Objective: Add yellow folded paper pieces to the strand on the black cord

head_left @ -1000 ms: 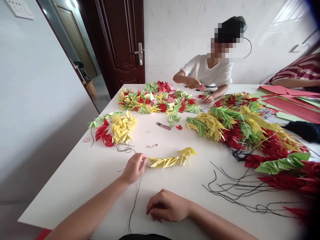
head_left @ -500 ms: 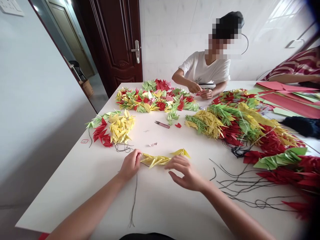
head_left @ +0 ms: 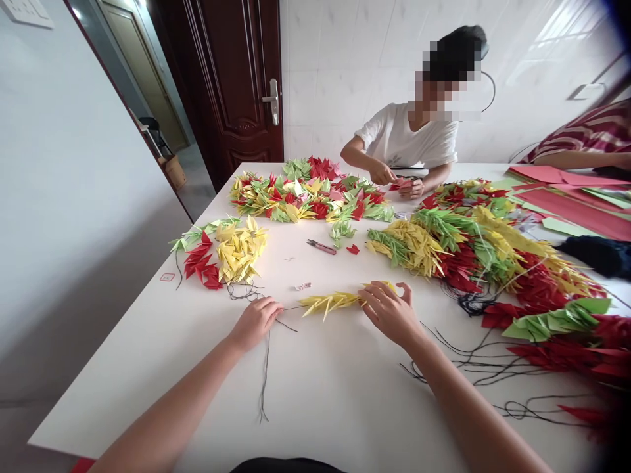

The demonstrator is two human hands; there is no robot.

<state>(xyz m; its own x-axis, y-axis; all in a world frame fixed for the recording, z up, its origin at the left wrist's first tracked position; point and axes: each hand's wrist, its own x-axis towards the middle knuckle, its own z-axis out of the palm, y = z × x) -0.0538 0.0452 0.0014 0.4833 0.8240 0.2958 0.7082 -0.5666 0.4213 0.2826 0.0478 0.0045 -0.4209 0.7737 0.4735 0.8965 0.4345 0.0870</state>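
My left hand [head_left: 257, 323] is closed in a pinch on a black string [head_left: 292, 308]. The string's loose ends hang down over the white table below that hand. Folded yellow paper pieces [head_left: 329, 302] are threaded on the string in an overlapping row to the right of my left hand, with a short bare stretch of string between. My right hand [head_left: 389, 310] is curled over the right end of this yellow paper strand and covers part of it; a yellow tip shows beyond the fingers.
Piles of folded yellow [head_left: 241, 253], red [head_left: 200, 259] and mixed paper lie left and back; a large heap [head_left: 458, 249] and black strings lie right. Thread snips [head_left: 321, 247] and a wrapper scrap [head_left: 302, 286] lie mid-table. A co-worker [head_left: 414, 141] handles red paper opposite.
The yellow paper strand has moved right, away from my left hand, baring some string. My right hand has shifted right and closed over the strand's right end.
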